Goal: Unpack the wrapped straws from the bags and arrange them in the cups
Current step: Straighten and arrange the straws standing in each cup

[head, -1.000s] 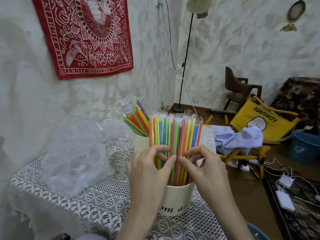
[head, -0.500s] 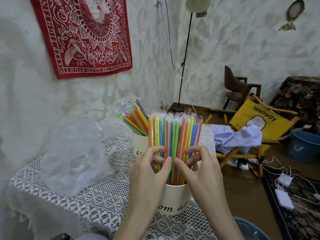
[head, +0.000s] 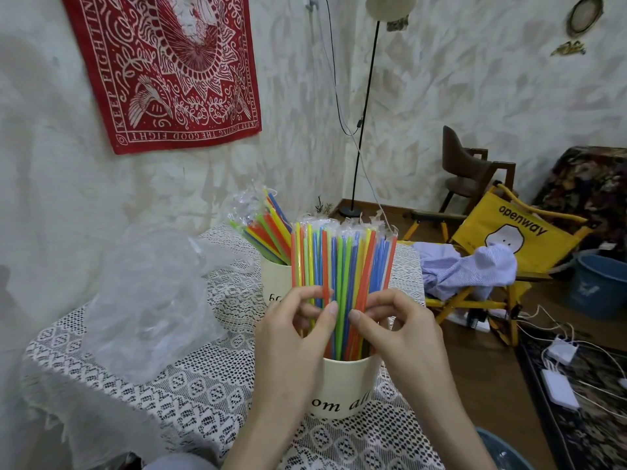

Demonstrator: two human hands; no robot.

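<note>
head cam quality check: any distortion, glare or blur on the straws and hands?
Head view: wide-angle bend curves the lamp pole and walls; light soft, shadows faint; slight sheen on the plastic bag; straws, left hand and right hand are sharp, without motion blur.

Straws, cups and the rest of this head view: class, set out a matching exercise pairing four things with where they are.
Things:
1. near cup
2. far cup
3. plastic bag
4. blue shirt

Places:
A. crumpled on the table's left side
B. draped over the yellow chair
C. between both hands, straws upright
D. behind, straws leaning left

Pairs: 1-C, 2-D, 3-A, 4-B
</note>
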